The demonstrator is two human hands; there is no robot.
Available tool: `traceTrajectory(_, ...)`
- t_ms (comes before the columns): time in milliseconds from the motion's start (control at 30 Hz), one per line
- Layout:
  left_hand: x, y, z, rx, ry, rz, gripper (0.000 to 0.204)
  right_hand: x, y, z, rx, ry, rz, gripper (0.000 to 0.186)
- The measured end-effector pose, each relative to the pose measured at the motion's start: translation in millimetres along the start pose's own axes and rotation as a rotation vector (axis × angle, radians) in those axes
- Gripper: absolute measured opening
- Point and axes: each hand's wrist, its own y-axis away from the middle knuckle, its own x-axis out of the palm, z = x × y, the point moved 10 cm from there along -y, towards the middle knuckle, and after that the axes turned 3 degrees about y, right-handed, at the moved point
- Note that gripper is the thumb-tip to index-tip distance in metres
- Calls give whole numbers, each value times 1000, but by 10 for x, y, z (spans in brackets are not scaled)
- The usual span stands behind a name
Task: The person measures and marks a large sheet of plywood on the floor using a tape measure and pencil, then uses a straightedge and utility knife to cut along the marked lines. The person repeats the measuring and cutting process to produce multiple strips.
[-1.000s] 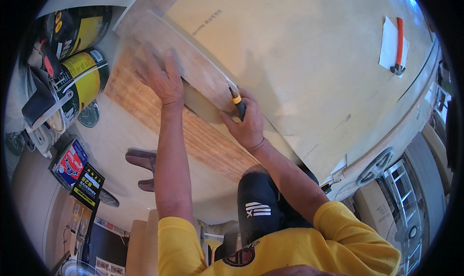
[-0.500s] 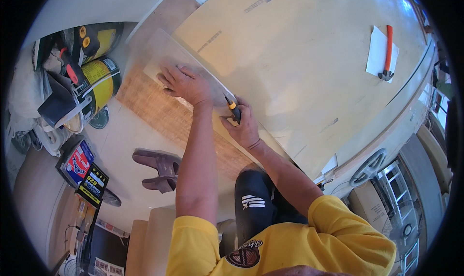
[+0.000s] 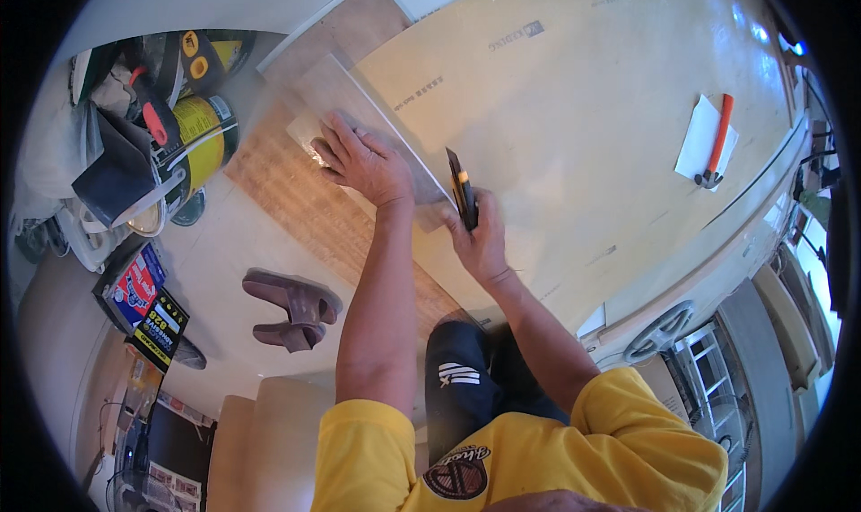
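Note:
My left hand [image 3: 368, 164] lies with spread fingers on a pale, translucent-looking strip [image 3: 339, 83] with a white edge. My right hand [image 3: 480, 243] is closed on a black-and-yellow utility knife [image 3: 463, 194], blade end pointing up the picture, beside that strip's right edge near its lower end. The strip lies diagonally over a brown wood-grain board [image 3: 265, 158] and along a large beige sheet [image 3: 583, 153] with faint printing.
At the left are paint cans [image 3: 202, 131] with tools on them, small boxes [image 3: 158, 326] and brown slippers [image 3: 287, 306]. A red-handled hammer [image 3: 722, 131] rests on white paper at the right. A fan [image 3: 659, 328] and a metal ladder [image 3: 716, 373] stand beyond the sheet's lower-right edge.
Both hands have shifted rightward in the picture. My left hand has settled on the strip, and the knife in my right hand now points more upright, lifted slightly off the strip's edge.

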Motion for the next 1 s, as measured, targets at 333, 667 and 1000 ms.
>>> traceTrajectory(333,-2,1,21,35,-56,-58,58,625,-1351,679,-110,249,284,25)
traceTrajectory(667,30,8,12,11,3,4,60,762,-1527,912,-130,370,409,24)
traceTrajectory(1000,59,-6,17,-7,-13,66,65,730,-1325,859,-164,463,521,20)
